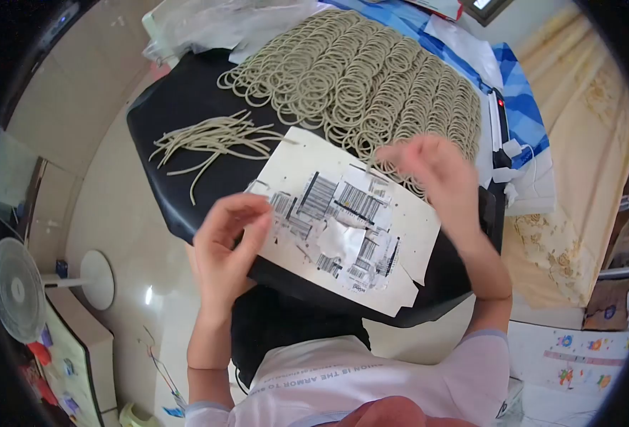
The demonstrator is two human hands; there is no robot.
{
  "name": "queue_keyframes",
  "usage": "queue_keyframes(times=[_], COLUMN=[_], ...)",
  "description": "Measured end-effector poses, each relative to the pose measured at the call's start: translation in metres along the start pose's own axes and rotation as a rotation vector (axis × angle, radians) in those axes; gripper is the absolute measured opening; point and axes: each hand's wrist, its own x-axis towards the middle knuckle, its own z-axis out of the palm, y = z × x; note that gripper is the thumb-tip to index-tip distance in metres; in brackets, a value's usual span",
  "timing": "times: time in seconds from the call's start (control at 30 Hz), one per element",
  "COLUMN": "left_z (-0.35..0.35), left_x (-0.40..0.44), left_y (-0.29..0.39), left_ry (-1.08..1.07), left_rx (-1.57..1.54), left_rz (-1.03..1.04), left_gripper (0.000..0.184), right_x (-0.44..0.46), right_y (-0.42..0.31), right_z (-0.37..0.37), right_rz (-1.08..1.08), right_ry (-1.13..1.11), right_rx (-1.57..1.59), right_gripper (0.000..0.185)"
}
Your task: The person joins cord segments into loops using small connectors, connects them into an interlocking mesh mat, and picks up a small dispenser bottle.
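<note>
My left hand (230, 245) is over the left edge of a cream board (407, 267) patched with barcode labels (360, 203). Its fingers are curled, with thumb and fingertips close together; whatever they may hold is too small to make out. My right hand (439, 178) is blurred by motion above the board's upper right edge. Its fingertips are nearest the lower end of many overlapping beige cord rings (353, 89), laid in rows. A loose bundle of straight beige cords (215, 139) lies left of the board, one end reaching its corner.
A black cover (165, 107) lies under the board and rings. Clear plastic (222, 25) is heaped at the back left. On the right are a power strip (499, 121) with plugs and a yellow curtain (556, 185). A fan (17, 288) stands at far left.
</note>
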Motion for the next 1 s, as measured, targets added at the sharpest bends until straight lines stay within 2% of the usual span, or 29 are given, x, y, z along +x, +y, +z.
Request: queue_keyframes(times=[0.1,0.17,0.23,0.37,0.47,0.57,0.77,0.97,1.0], left_z=[-0.01,-0.017,-0.022,-0.032,-0.032,-0.032,-0.032,-0.028,-0.027], left_x=[0.029,0.045,0.057,0.068,0.069,0.068,0.068,0.067,0.068], left_y=[-0.007,-0.01,-0.008,-0.021,-0.019,-0.02,-0.021,-0.017,-0.018], left_ry=[0.147,0.213,0.24,0.219,0.165,0.15,0.138,0.122,0.13], left_rx=[0.26,0.52,0.784,0.986,1.02,1.03,1.053,1.073,1.08], left_rz=[0.192,0.309,0.387,0.43,0.445,0.431,0.421,0.367,0.376], left_gripper=[0.017,0.017,0.018,0.023,0.024,0.024,0.025,0.029,0.03], right_x=[0.066,0.116,0.152,0.186,0.197,0.209,0.214,0.183,0.171], right_y=[0.012,0.052,0.087,0.116,0.123,0.139,0.145,0.119,0.109], right_z=[-0.035,-0.065,-0.085,-0.098,-0.094,-0.099,-0.098,-0.094,-0.088], right_rz=[-0.161,-0.215,-0.153,0.029,0.18,0.174,-0.187,-0.329,-0.314], right_ry=[0.203,0.314,0.42,0.405,0.399,0.383,0.542,0.489,0.44], right_rx=[-0.192,-0.244,-0.271,-0.28,-0.278,-0.266,-0.969,-0.841,-0.736], right_gripper=[0.02,0.024,0.026,0.028,0.032,0.031,0.021,0.02,0.018])
